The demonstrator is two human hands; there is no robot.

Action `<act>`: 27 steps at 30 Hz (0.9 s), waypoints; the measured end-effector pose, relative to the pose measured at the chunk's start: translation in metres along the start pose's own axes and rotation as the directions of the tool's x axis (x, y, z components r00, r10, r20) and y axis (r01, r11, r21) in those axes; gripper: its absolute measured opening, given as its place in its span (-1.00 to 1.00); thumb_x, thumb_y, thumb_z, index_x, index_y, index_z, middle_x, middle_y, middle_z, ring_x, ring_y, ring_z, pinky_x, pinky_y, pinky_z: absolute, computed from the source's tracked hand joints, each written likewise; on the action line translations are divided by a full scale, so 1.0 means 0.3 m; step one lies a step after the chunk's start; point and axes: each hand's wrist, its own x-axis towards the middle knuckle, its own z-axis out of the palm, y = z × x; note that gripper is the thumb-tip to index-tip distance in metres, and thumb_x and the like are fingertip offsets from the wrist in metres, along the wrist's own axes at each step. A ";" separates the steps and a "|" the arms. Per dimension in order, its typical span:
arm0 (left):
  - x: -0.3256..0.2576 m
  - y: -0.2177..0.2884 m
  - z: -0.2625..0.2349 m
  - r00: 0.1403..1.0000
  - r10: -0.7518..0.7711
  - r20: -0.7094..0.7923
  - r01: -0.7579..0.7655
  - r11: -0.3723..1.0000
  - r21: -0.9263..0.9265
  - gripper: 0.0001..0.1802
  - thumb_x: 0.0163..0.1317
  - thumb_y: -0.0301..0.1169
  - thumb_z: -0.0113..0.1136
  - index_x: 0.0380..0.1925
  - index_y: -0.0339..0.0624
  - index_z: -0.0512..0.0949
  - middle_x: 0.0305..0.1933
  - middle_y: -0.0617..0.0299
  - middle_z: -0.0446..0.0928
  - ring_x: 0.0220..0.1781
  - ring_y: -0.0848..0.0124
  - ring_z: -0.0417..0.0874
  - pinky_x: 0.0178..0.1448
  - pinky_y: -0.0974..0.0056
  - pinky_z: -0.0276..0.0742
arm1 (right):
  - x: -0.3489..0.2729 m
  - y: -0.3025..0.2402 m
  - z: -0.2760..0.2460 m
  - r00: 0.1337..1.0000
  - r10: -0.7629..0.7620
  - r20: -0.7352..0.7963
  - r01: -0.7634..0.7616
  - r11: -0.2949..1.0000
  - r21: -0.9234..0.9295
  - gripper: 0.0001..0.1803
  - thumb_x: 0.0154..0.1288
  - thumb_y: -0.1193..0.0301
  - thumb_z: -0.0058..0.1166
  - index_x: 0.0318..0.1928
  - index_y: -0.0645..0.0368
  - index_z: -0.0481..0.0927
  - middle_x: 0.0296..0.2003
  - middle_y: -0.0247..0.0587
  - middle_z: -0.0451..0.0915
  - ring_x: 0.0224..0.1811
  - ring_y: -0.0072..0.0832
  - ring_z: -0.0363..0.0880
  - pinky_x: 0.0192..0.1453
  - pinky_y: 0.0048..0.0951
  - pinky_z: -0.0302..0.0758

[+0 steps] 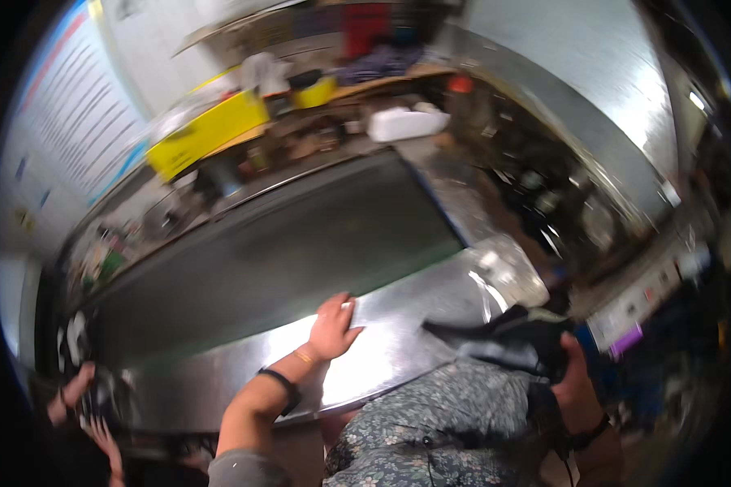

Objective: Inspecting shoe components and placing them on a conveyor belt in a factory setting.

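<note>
My left hand (333, 327) lies on the shiny metal rim (390, 325) of the worktable, thumb apart from the fingers, holding nothing. Its fingertips reach the edge of the dark green belt (284, 243). At the right, my right hand (575, 377) is closed around a black shoe-like piece (512, 345). A pointed end of that piece sticks out leftward over the metal. Motion blur hides its finer details, and part of my grip is behind it. A clear plastic bag (508, 272) with something pale in it lies on the table corner beyond the piece.
Another person's hands (97, 434) are at the table's left end, beside a dark and white item (75, 339). Yellow bins (207, 134) and a white container (406, 123) stand behind the belt. Cluttered machinery (544, 195) is at the right, near a power strip (635, 308).
</note>
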 end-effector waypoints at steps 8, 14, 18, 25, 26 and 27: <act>-0.029 0.012 -0.011 0.993 -0.088 -0.078 0.087 0.996 -0.015 -0.27 0.17 -0.12 0.20 0.28 -0.27 0.30 0.33 -0.20 0.31 0.35 -0.07 0.35 0.44 -0.01 0.24 | 1.305 -0.340 0.164 0.849 -0.527 0.029 0.447 0.689 -0.571 -0.43 0.24 0.22 0.27 0.19 0.21 0.47 0.06 -0.22 0.56 0.03 -0.40 0.55 0.16 -0.34 0.45; -0.029 0.001 -0.034 0.991 -0.126 -0.051 0.124 0.991 -0.043 -0.28 0.19 -0.11 0.17 0.29 -0.25 0.29 0.36 -0.20 0.28 0.36 -0.07 0.33 0.46 -0.02 0.22 | 1.637 -0.068 0.133 0.822 -0.442 0.358 0.504 0.275 -0.818 -0.40 0.30 0.51 0.08 0.33 0.36 0.28 0.20 -0.03 0.48 0.25 -0.31 0.43 0.39 -0.37 0.25; -0.033 -0.006 -0.017 0.994 -0.106 -0.039 0.104 0.992 -0.067 -0.26 0.18 -0.11 0.17 0.29 -0.29 0.27 0.38 -0.21 0.24 0.39 -0.08 0.29 0.46 -0.01 0.21 | 1.227 0.193 0.157 0.859 0.014 0.511 0.511 -0.034 -0.859 -0.35 0.25 0.49 0.15 0.34 0.30 0.30 0.33 0.05 0.34 0.39 -0.19 0.29 0.46 -0.28 0.18; -0.036 -0.012 -0.010 0.993 -0.102 -0.065 0.098 0.993 -0.070 -0.24 0.17 -0.11 0.19 0.29 -0.30 0.27 0.38 -0.21 0.24 0.39 -0.07 0.30 0.46 -0.01 0.19 | 0.783 0.228 0.130 0.923 -0.164 0.349 0.115 -0.747 -0.654 -0.19 0.33 0.17 0.08 0.48 0.10 0.04 0.48 0.18 -0.07 0.52 0.10 -0.10 0.48 0.16 -0.04; -0.036 -0.010 -0.010 0.993 -0.104 -0.058 0.100 0.992 -0.071 -0.25 0.17 -0.11 0.19 0.29 -0.30 0.28 0.38 -0.21 0.24 0.39 -0.08 0.30 0.46 -0.01 0.19 | 0.771 0.227 0.109 0.953 -0.230 0.195 -0.043 -0.744 -0.667 -0.18 0.38 0.06 0.02 0.50 0.07 -0.01 0.48 0.19 -0.09 0.52 0.12 -0.13 0.48 0.20 -0.08; -0.036 -0.009 -0.012 0.992 -0.107 -0.060 0.102 0.992 -0.070 -0.25 0.17 -0.11 0.19 0.29 -0.30 0.28 0.38 -0.21 0.24 0.39 -0.08 0.30 0.46 -0.01 0.19 | 0.770 0.229 0.087 0.956 -0.223 0.192 -0.044 -0.753 -0.656 -0.18 0.38 0.06 0.02 0.50 0.07 -0.01 0.48 0.19 -0.09 0.52 0.12 -0.13 0.48 0.20 -0.08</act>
